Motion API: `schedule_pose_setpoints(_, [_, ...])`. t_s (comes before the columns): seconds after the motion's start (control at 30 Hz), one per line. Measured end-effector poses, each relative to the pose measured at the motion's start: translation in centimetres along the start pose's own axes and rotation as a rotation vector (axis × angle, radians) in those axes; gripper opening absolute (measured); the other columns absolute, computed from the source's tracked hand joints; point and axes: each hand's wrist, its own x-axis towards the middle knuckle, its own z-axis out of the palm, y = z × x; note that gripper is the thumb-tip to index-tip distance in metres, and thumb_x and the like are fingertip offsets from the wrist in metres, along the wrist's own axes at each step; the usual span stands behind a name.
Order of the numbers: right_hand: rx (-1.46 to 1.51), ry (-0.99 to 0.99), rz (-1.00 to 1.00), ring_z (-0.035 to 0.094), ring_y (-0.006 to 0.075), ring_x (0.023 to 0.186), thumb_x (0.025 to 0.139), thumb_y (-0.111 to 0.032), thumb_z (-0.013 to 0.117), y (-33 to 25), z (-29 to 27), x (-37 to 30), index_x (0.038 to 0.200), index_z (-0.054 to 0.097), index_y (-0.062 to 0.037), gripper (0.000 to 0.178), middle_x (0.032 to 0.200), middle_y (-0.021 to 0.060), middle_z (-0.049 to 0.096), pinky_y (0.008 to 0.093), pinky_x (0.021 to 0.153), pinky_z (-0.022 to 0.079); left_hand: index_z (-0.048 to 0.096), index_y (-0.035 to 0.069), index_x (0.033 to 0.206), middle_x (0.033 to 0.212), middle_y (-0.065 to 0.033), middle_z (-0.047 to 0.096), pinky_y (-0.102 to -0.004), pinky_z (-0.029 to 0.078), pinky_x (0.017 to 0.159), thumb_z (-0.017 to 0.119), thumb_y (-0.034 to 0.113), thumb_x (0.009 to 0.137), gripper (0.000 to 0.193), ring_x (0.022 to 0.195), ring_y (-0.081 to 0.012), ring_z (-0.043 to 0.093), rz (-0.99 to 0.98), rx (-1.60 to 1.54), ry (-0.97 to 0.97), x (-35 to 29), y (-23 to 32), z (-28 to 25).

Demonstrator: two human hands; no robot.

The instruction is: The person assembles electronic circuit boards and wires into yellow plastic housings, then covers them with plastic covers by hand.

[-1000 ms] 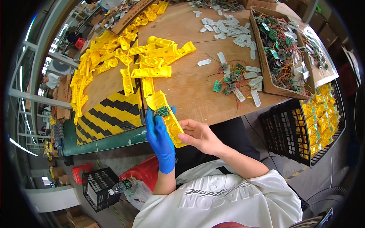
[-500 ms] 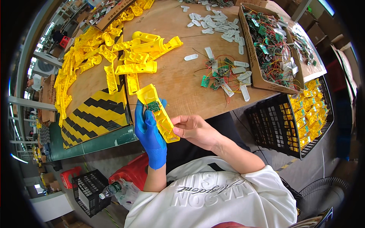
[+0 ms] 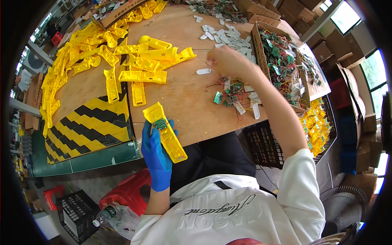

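Observation:
My left hand (image 3: 157,149), in a blue glove, grips a long yellow plastic housing (image 3: 173,143) from its left side, above my lap at the table's front edge. Inside the housing's upper end sits a small green circuit board (image 3: 161,123), and a thin dark wire sticks out to the left. My bare right hand (image 3: 228,62) is stretched out over the table, just above a loose heap of wired circuit boards (image 3: 234,92). Its fingers bend downward and are partly hidden and blurred, so what they hold, if anything, does not show. A white oval plastic cover (image 3: 203,71) lies to their left.
Yellow housings (image 3: 143,76) lie left of centre, with a larger pile (image 3: 67,69) beyond. More white covers (image 3: 232,41) are spread at the back. A cardboard box (image 3: 261,51) of wired boards stands right; below it, a black crate (image 3: 263,143) contains yellow assemblies.
My right hand has left the yellow housing and reached forward and right over the table. My left hand still holds the housing. The whole view has shifted slightly.

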Motion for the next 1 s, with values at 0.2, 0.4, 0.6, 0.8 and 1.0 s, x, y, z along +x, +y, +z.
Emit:
schedule_pose_setpoints(0.2, [-0.410,0.095,0.081,0.068,0.0365,0.100,0.085,-0.010,0.061,9.6,1.7,6.9,0.099,0.070,-0.0060,0.017,0.103,0.0181,0.070,0.0482,0.084,0.054,0.041,0.004,0.146,0.127,-0.0119,0.061,-0.0409,0.057,0.090,0.052,0.025,0.104,0.048,0.117,-0.0287,0.063,-0.123,-0.125,-0.067,0.2,-0.5,-0.2])
schedule_pose_setpoints(0.4, [-0.689,0.163,-0.149,0.070,0.0326,0.090,0.083,-0.009,0.059,10.8,2.4,7.1,0.086,0.072,-0.0078,0.013,0.090,0.0126,0.070,0.0482,0.091,0.049,0.041,0.003,0.146,0.127,-0.0161,0.062,-0.0426,0.057,0.090,0.053,0.024,0.104,0.049,0.116,-0.0317,0.065,-0.146,-0.157,-0.079,0.2,-0.3,-0.5])
schedule_pose_setpoints(0.6, [-0.586,0.201,-0.076,0.071,0.0339,0.080,0.085,-0.010,0.058,3.9,-0.4,4.9,0.082,0.071,-0.0043,0.015,0.083,0.0159,0.071,0.0483,0.087,0.051,0.043,0.000,0.144,0.125,-0.0165,0.063,-0.0406,0.057,0.089,0.054,0.022,0.103,0.048,0.114,-0.0304,0.065,-0.122,-0.172,-0.091,0.4,-0.6,-0.2])
schedule_pose_setpoints(0.8, [0.333,0.163,-0.110,0.068,0.0337,0.066,0.086,-0.007,0.061,-10.2,0.6,-6.3,0.088,0.068,-0.0018,0.009,0.072,0.0174,0.068,0.0407,0.064,0.054,0.044,-0.003,0.142,0.122,-0.0160,0.063,-0.0373,0.056,0.088,0.055,0.018,0.102,0.046,0.105,-0.0258,0.067,-0.051,-0.037,-0.104,0.6,-0.9,-0.5])
schedule_pose_setpoints(1.0, [0.483,0.339,-0.259,0.065,0.0297,0.068,0.083,-0.002,0.068,-13.8,6.4,-11.3,0.107,0.068,-0.0001,0.024,0.074,0.0125,0.068,0.0383,0.072,0.053,0.047,-0.007,0.140,0.126,-0.0113,0.062,-0.0271,0.048,0.095,0.056,0.010,0.101,0.044,0.110,-0.0112,0.060,0.060,0.266,-0.025,-0.1,-0.4,0.7])
